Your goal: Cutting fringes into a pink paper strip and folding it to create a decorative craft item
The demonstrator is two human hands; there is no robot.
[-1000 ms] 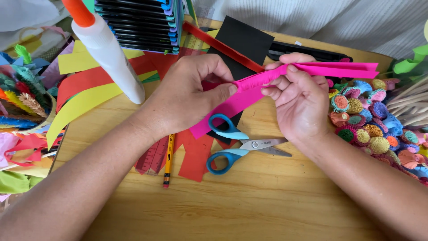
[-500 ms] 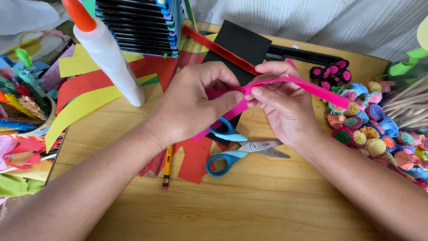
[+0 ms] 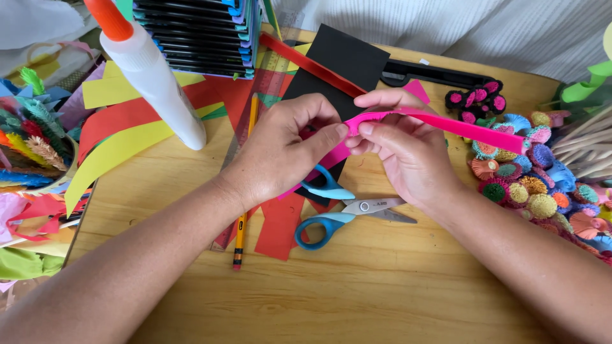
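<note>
Both hands hold a long pink paper strip (image 3: 459,125) above a wooden table (image 3: 357,299). My left hand (image 3: 287,150) pinches the strip near its middle between thumb and fingers. My right hand (image 3: 401,150) grips it just to the right, and the strip's free end runs out past that hand toward the right. Under the hands lie blue-handled scissors (image 3: 338,213), shut, on red paper pieces (image 3: 277,223).
A white glue bottle with an orange cap (image 3: 153,76) stands upper left beside a stack of dark trays (image 3: 197,35). A pencil (image 3: 241,223), black card (image 3: 344,64), red and yellow paper strips (image 3: 121,146) and rolled paper flowers (image 3: 535,185) surround the hands.
The pink strip has been folded narrower along its length. Both hands drew closer together at the fold and shifted slightly up the table.
</note>
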